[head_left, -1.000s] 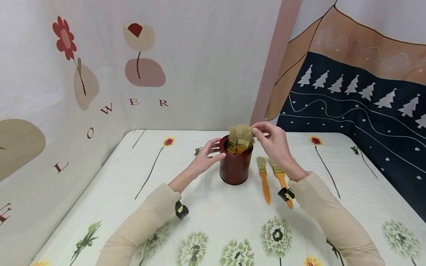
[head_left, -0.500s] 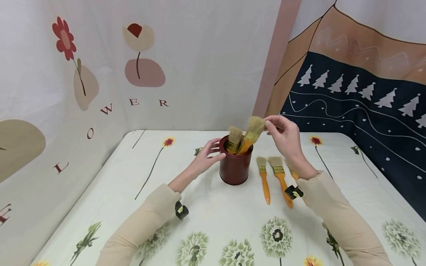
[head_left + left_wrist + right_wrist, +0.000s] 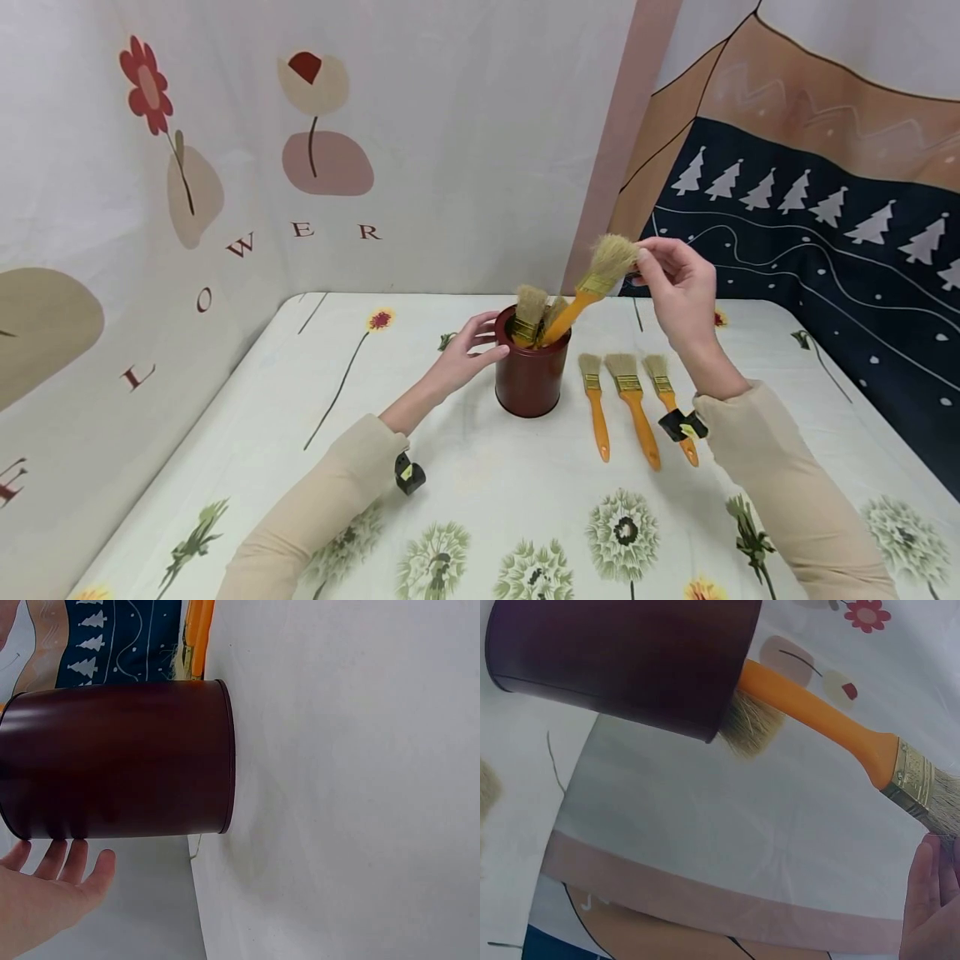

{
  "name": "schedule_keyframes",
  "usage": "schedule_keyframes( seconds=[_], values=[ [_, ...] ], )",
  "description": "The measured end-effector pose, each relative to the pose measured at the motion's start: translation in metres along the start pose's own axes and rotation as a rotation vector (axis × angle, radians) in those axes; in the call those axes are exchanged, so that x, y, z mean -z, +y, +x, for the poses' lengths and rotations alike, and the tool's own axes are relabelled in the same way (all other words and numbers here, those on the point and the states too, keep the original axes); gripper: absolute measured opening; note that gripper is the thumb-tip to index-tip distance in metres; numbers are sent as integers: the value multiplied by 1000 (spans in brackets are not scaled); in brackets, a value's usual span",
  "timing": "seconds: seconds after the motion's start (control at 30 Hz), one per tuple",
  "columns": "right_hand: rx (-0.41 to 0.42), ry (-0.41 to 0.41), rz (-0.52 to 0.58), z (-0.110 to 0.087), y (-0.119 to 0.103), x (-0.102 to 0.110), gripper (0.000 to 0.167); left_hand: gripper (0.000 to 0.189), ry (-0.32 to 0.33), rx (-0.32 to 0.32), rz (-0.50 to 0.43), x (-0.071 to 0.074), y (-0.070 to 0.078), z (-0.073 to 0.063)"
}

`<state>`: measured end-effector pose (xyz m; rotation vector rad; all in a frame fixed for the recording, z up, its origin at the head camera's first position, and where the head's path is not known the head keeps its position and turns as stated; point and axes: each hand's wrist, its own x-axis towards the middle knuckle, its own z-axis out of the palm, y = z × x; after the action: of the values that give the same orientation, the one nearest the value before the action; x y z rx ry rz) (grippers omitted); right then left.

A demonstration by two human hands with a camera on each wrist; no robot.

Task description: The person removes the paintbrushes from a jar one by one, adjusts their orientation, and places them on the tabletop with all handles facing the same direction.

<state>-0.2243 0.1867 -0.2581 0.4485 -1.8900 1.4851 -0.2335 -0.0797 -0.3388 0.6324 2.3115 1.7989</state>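
In the head view, my right hand (image 3: 678, 287) pinches a paintbrush (image 3: 588, 292) by its pale bristles, between thumb and fingers. Its orange handle slants down, the lower end still inside the dark red can (image 3: 529, 379). Close up in the right wrist view, the paintbrush (image 3: 832, 727) shows its gold metal band and fingers at the bristle tips. My left hand (image 3: 467, 354) rests its fairly straight fingers against the can's left side; fingertips (image 3: 75, 855) meet the wall in the left wrist view. Other brushes (image 3: 529, 312) stand bristles-up in the can, handles hidden.
Right of the can, three orange-handled paintbrushes lie side by side: a narrow one (image 3: 595, 408), a wider one (image 3: 633, 412) and another (image 3: 660, 379) partly behind the wrist camera. A flower-print cloth (image 3: 450, 467) covers the table; printed curtains (image 3: 465, 150) hang behind it.
My right hand has moved up and to the right, drawing the paintbrush partly out of the can and tilting it rightward. The left hand and can have stayed put.
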Motion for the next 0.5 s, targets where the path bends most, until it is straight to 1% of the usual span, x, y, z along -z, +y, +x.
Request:
schedule_keyframes(
  seconds=[0.23, 0.5],
  values=[
    [19, 51, 13, 4, -3, 12, 12, 57, 1, 2, 2, -1, 1, 0],
    [8, 100, 3, 7, -4, 25, 13, 57, 11, 7, 4, 0, 1, -1]
  ],
)
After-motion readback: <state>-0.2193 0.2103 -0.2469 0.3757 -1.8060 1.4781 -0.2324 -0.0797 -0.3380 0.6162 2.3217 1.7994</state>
